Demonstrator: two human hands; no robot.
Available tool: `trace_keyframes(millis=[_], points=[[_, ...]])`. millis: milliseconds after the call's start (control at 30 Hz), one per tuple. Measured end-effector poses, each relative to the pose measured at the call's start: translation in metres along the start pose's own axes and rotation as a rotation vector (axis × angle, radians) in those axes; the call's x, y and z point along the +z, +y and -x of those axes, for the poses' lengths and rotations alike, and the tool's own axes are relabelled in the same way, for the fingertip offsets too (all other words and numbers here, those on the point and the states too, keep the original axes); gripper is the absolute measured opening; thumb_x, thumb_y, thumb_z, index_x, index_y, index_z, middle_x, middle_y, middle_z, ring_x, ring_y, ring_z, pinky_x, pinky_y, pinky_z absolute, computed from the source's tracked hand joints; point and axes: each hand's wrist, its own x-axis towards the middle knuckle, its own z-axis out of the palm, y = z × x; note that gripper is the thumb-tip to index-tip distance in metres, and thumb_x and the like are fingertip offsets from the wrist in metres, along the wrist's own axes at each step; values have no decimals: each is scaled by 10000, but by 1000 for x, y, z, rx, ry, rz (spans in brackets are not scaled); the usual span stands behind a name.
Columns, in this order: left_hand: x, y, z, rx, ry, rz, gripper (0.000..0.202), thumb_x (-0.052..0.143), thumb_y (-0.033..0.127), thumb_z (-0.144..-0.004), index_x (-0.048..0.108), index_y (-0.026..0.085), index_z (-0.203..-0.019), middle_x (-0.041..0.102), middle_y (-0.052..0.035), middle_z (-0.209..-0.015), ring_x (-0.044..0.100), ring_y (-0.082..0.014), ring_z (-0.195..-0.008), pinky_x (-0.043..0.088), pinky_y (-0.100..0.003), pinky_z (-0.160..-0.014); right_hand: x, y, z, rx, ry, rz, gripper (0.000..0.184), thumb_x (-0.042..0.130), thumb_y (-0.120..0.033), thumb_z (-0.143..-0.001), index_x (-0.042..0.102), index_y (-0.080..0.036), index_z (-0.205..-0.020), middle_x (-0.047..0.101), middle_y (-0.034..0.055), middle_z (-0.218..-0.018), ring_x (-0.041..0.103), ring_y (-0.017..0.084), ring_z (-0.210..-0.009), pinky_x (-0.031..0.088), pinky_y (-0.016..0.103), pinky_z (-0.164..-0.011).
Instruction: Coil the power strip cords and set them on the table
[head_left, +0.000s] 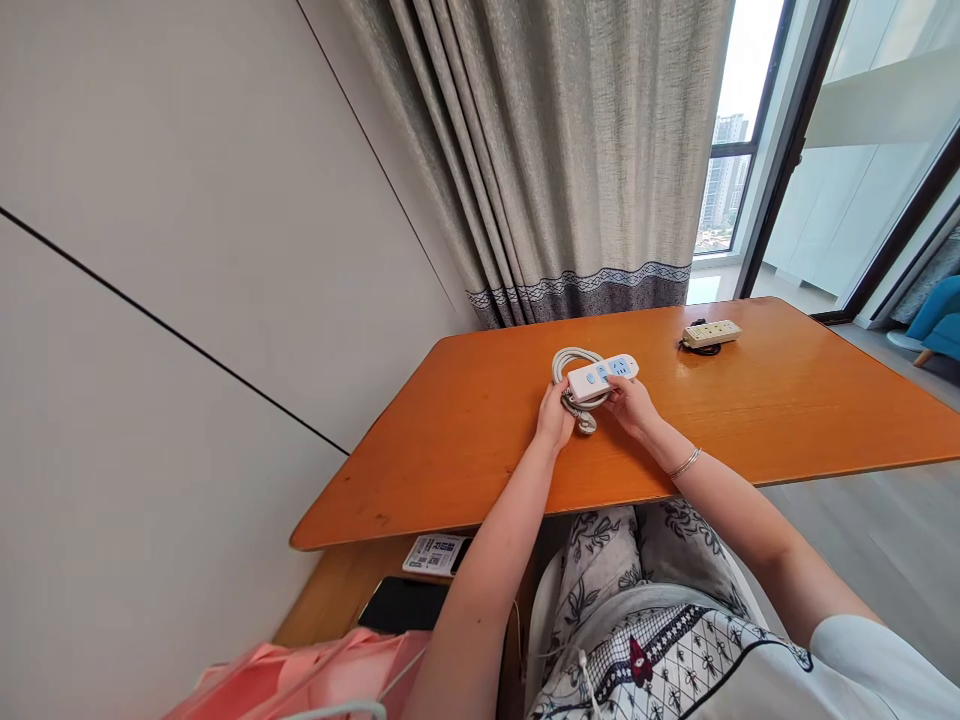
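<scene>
A white power strip [602, 376] with blue sockets lies on the orange wooden table [787, 410], on top of its coiled grey cable [571, 359]. My left hand [556, 413] is curled at the strip's near left end, over the cable and its plug [586, 424]. My right hand [632, 405] has its fingers pinched on the strip's near right side. Both hands rest on the tabletop with the strip between them.
A second, cream power strip [712, 333] with a dark cable lies farther back on the right. A grey curtain [562, 150] hangs behind the table. Below the table's left edge a bench holds a black phone [403, 604], a printed card [436, 553] and pink fabric [300, 675].
</scene>
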Motion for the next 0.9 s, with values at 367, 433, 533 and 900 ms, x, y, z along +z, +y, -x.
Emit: trace_keyframes(millis=[367,433,533,900], points=[[-5,6,8,-42,-108,-122,276,732,315,-734,636,168,-947,710,-24,-816,654,-151,-676,496,-250,-596,-3,-12,-2,-330,48,312,279,685,-326,-723,617,-237,-978,713,-8,-970,654,165,-890,548,275,-783],[-5,7,9,3,-118,-178,305,767,312,-710,642,169,-947,723,-42,-873,677,-173,-762,518,-272,-675,-4,-15,1,-393,-7,430,311,692,-323,-713,635,-238,-1007,712,1,-989,642,175,-908,539,288,-806],[-5,6,9,93,-130,-307,378,842,282,-635,657,162,-943,723,-44,-905,673,-164,-845,512,-252,-762,-5,-15,2,-387,-118,626,269,660,-318,-729,668,-225,-982,707,1,-941,626,175,-854,525,293,-787],[-2,-1,13,-15,-45,-448,480,780,588,-682,542,175,-741,398,101,-473,277,-22,-339,191,-181,-350,-10,-15,6,-300,-249,886,288,641,-268,-788,685,-267,-1072,713,-19,-908,602,187,-790,483,315,-821]])
